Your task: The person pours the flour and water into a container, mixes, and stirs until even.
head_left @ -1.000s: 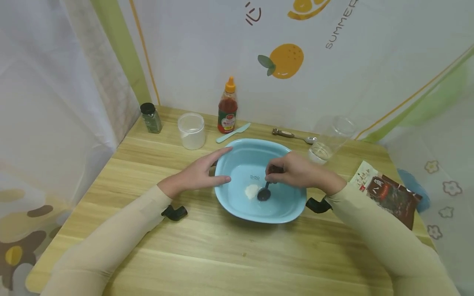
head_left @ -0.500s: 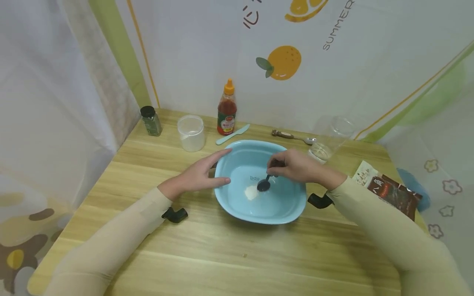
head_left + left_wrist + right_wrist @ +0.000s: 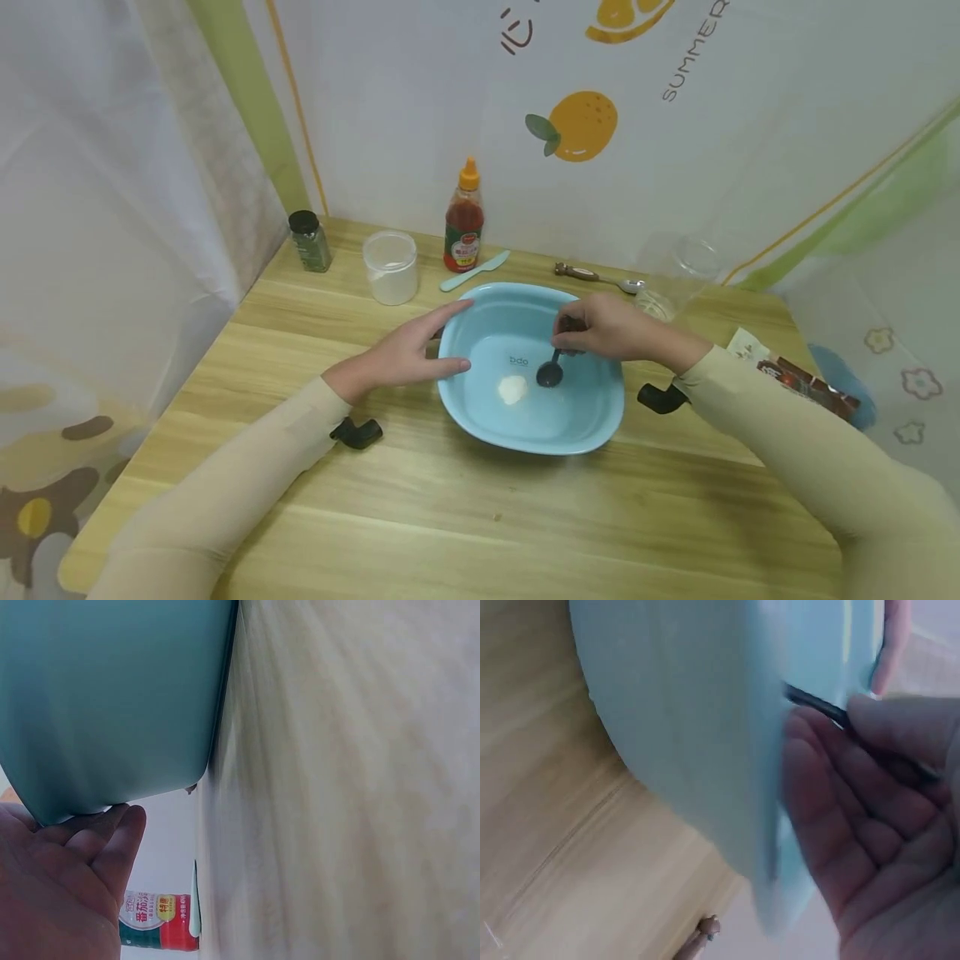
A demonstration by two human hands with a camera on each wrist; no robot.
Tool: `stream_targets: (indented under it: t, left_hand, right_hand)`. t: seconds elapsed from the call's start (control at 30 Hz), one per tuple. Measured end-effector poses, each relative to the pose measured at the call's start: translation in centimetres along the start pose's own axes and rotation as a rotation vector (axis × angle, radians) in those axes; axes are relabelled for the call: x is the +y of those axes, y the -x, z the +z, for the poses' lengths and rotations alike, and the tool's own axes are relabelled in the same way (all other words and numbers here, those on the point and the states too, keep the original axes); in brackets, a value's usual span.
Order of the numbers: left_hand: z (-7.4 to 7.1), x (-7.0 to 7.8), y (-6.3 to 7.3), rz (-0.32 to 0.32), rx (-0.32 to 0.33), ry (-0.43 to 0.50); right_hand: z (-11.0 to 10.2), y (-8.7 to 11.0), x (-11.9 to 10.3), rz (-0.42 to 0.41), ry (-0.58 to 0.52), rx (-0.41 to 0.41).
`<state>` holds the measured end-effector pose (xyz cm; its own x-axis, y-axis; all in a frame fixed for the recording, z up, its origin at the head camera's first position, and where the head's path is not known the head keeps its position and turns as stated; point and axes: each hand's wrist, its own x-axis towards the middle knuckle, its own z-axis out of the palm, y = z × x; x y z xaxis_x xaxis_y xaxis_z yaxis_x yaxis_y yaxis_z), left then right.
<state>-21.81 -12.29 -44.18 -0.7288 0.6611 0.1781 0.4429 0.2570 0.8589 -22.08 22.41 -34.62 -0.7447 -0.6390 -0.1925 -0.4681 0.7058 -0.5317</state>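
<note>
A light blue basin [image 3: 528, 443] stands on the wooden table, with a small heap of white powder [image 3: 513, 389] on its floor. My left hand [image 3: 405, 350] grips the basin's left rim, thumb over the inside; the left wrist view shows the fingers [image 3: 120, 844] against the outer wall. Between thumb and fingers of my right hand [image 3: 611, 329] is the handle of a dark spoon [image 3: 550, 375]. Its bowl hangs inside the basin, right of the powder; whether it touches the floor I cannot tell. The right wrist view shows the dark handle [image 3: 817, 705] pinched above the near rim.
Behind the basin are a black-lidded jar [image 3: 309, 243], a translucent tub [image 3: 391, 271], a red sauce bottle [image 3: 463, 229], a mint plastic knife [image 3: 476, 271] and a brown-handled spoon [image 3: 596, 277]. To the right stand a clear cup [image 3: 690, 271] and a brown packet [image 3: 806, 385], partly behind my sleeve.
My right hand has lifted the dark spoon away from the powder heap and moved it to the right within the basin. The left hand stays on the rim.
</note>
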Motion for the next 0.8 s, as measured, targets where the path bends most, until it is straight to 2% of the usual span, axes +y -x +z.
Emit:
stream_targets:
  t: [0.07, 0.17, 0.27, 0.37, 0.43, 0.53, 0.6, 0.67, 0.73, 0.8]
  left_hand:
    - [0.0, 0.1, -0.2, 0.002, -0.004, -0.003]
    - [0.0, 0.2, -0.2, 0.007, 0.002, -0.007]
    - [0.1, 0.2, -0.3, 0.008, 0.007, -0.007]
    - [0.3, 0.2, -0.2, 0.006, -0.001, -0.001]
    - [0.4, 0.2, -0.2, 0.007, -0.006, 0.002]
    - [0.4, 0.2, 0.1, 0.006, 0.008, 0.008]
    - [0.3, 0.1, 0.3, 0.006, 0.022, 0.003]
    - [0.2, 0.1, 0.3, 0.005, 0.027, 0.001]
    - [0.2, 0.1, 0.2, 0.01, 0.018, -0.001]
    - [0.3, 0.2, 0.0, 0.016, 0.007, -0.005]
  right_hand:
    - [0.0, 0.3, 0.0, -0.014, 0.012, -0.035]
    - [0.4, 0.1, -0.2, -0.073, -0.037, -0.087]
    - [0.5, -0.4, -0.1, -0.07, -0.051, -0.027]
    - [0.2, -0.2, 0.2, 0.004, -0.03, 0.032]
    - [0.1, 0.1, 0.2, 0.034, -0.007, -0.002]
    - [0.2, -0.3, -0.5, -0.017, -0.022, -0.106]
    - [0.3, -1.0, -1.1, -0.061, -0.053, -0.143]
    - [0.2, -1.5, -1.2, -0.067, -0.055, -0.106]
    - [-0.2, -1.5, -0.8, -0.02, -0.038, -0.049]
    - [-0.7, -1.0, -0.4, 0.028, -0.004, -0.026]
